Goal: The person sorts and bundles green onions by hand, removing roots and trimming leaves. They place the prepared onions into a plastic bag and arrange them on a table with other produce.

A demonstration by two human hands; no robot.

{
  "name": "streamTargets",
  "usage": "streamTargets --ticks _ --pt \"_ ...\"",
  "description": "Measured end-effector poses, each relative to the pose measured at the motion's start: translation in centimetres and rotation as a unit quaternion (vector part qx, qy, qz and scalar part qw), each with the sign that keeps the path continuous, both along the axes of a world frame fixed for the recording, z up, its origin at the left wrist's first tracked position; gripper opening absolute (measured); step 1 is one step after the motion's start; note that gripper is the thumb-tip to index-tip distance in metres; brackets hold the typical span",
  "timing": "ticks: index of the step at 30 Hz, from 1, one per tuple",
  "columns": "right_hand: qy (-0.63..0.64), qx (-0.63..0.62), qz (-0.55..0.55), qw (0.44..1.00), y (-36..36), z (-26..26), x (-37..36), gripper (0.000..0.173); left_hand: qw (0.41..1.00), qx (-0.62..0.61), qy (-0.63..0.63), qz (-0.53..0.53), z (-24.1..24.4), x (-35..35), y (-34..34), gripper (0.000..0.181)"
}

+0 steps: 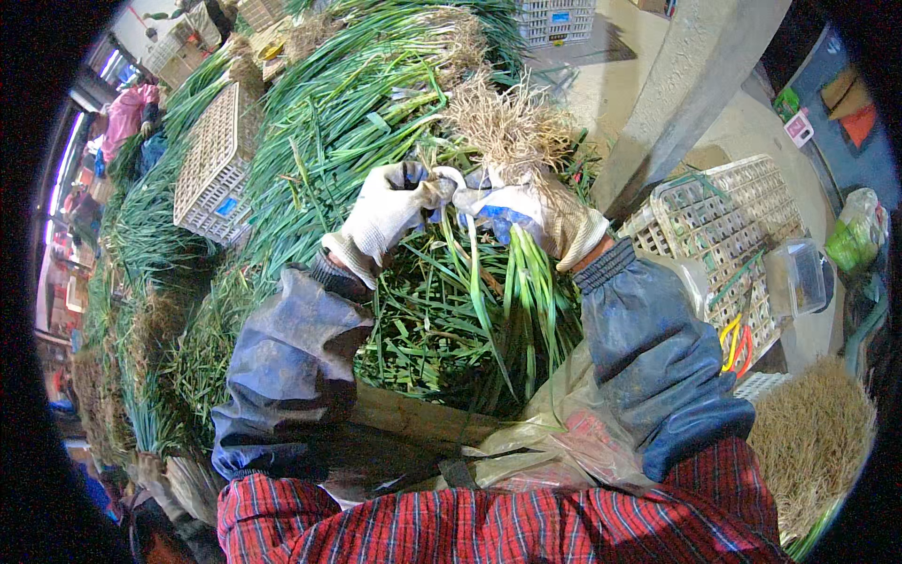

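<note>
My left hand, in a white knit glove with a dark coated palm, pinches the pale base of a single green onion. Its green leaf hangs down between the two hands. Close beside it, my right hand in a similar glove is closed around a bunch of green onions. That bunch's tan, stringy roots fan out above the fist, and its green stalks droop below. Under both hands lies a heap of loose green leaf trimmings. My right palm and some fingers are hidden.
A large pile of green onions lies ahead, beside a beige plastic crate. On the right are a concrete pillar, another crate, scissors with yellow and red handles, and a rooted bundle. A person in pink is at far left.
</note>
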State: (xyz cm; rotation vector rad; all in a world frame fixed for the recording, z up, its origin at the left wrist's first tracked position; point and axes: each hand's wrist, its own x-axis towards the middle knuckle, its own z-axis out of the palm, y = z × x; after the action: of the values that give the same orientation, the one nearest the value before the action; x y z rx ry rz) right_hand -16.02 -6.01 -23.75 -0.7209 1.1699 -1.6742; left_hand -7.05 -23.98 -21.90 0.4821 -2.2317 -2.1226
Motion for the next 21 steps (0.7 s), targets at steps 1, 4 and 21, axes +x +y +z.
streamTargets --ticks 1,4,21 --pt "-0.004 -0.006 0.014 1.000 0.0 0.0 0.0 0.037 0.997 -0.074 -0.028 0.005 -0.4 0.2 -0.4 0.017" --pt "-0.022 -0.029 0.040 0.999 0.6 0.3 -0.6 0.038 0.922 -0.358 0.024 0.149 -2.3 -0.5 -4.7 0.015" --pt "-0.241 -0.151 0.019 0.959 2.8 0.0 -4.6 0.019 0.722 -0.683 0.107 0.043 -5.1 -13.3 -6.9 0.022"
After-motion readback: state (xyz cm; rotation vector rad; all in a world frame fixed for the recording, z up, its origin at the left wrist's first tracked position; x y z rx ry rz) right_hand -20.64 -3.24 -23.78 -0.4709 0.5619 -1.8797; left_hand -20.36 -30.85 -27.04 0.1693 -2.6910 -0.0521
